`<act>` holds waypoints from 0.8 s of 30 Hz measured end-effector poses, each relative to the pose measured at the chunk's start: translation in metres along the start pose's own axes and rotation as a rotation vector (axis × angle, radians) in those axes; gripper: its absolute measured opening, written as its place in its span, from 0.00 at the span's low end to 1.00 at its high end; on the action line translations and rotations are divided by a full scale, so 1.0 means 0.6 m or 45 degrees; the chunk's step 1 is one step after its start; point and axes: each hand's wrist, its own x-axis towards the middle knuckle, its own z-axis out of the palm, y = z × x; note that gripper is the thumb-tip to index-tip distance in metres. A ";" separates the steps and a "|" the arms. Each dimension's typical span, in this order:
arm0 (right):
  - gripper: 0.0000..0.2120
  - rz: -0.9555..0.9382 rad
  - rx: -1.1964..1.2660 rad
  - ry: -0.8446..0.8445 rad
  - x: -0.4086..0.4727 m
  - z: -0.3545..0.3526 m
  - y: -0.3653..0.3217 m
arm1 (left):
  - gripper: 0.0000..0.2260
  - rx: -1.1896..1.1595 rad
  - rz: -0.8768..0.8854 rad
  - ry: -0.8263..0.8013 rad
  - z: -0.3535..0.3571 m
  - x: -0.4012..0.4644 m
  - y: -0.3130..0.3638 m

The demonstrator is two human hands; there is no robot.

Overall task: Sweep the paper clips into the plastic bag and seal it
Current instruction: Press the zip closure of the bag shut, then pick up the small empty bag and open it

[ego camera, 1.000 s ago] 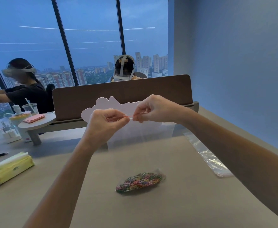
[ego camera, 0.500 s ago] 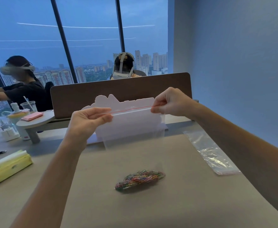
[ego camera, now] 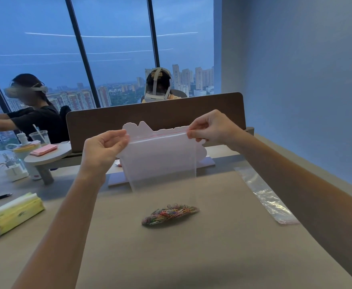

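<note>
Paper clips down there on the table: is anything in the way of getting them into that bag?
Nothing visible blocks the way. The paper clips lie heaped on bare table under the plastic bag, which the left hand and right hand hold up by its top corners.

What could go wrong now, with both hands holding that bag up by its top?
1. The plastic bag hangs only from pinches by the left hand and right hand at its red zip strip; it may slip.
2. The paper clips weigh down its bottom by the table; an unsealed stretch could spill them.
</note>
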 end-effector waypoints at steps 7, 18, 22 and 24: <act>0.19 0.066 0.081 0.067 -0.010 0.018 0.020 | 0.23 0.565 0.435 0.276 0.051 -0.042 0.016; 0.09 0.416 0.134 0.266 -0.100 -0.057 0.173 | 0.06 0.086 0.341 -0.279 0.329 -0.131 -0.007; 0.13 0.685 -0.020 0.235 -0.133 -0.092 0.273 | 0.12 -0.145 -0.533 -0.683 0.441 -0.131 -0.059; 0.17 0.842 -0.200 0.191 -0.149 -0.114 0.321 | 0.08 -0.272 -0.834 -0.753 0.483 -0.131 -0.079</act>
